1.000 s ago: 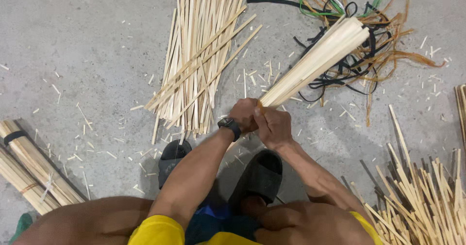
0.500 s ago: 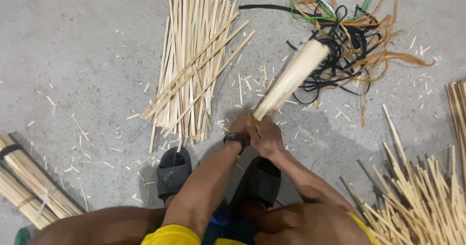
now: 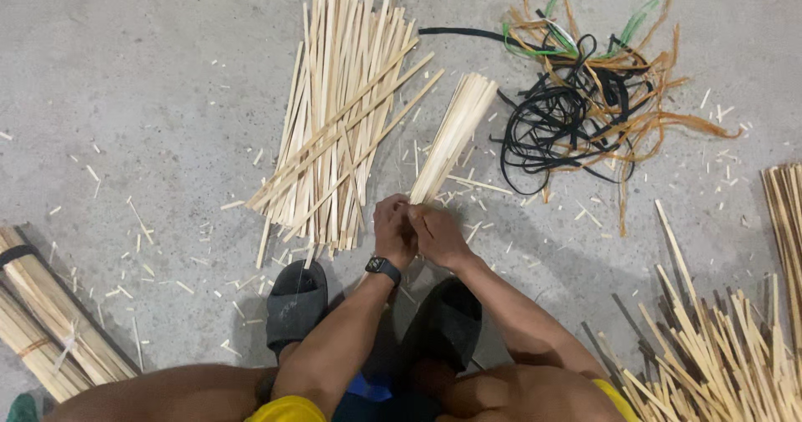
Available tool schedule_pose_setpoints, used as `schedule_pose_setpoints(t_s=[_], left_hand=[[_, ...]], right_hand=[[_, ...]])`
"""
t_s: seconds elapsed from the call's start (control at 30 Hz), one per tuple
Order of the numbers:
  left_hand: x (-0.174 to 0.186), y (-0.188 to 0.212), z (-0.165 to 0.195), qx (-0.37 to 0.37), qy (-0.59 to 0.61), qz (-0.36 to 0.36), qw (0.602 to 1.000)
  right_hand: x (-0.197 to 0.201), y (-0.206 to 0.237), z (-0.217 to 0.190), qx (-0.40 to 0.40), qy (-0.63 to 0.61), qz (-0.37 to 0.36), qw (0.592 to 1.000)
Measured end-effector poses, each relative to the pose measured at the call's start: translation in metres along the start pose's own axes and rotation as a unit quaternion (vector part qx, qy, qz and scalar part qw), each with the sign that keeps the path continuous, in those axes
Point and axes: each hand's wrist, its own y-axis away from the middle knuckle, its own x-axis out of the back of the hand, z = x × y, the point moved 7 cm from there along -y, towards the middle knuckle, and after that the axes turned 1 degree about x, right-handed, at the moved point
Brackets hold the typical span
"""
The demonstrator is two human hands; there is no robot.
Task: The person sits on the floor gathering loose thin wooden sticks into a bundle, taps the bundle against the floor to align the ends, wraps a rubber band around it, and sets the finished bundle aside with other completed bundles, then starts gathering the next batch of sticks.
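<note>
Two hands [image 3: 415, 230] gripping one stick bundle [image 3: 452, 135] | two sandals [image 3: 296, 302]

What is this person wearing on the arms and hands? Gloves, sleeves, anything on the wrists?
No gloves and no sleeves: both arms are bare from hand to elbow and beyond. The left hand has a black watch with a dark square face strapped at the wrist. The right hand wears nothing that shows, no ring or band. Yellow shorts and black sandals show below.
</note>
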Motion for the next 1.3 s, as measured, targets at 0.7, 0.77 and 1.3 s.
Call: schedule_pose_setpoints(t_s=[0.7,0.77,1.3], left_hand=[[-0.021,-0.025,-0.062,0.197,0.106,-0.162,0.961],[-0.022,-0.036,-0.069,0.226,0.238,-0.21,0.921],[0.004,-0.033,-0.003,-0.059,-0.005,-0.024,0.998]], right_hand=[[0.036,-0.041,0.054,-0.171,-0.088,-0.025,0.981],[0.033,-0.034,0.053,-0.211,-0.066,-0.053,0.974],[0.01,-0.034,0.072,-0.217,-0.126,-0.165,0.954]])
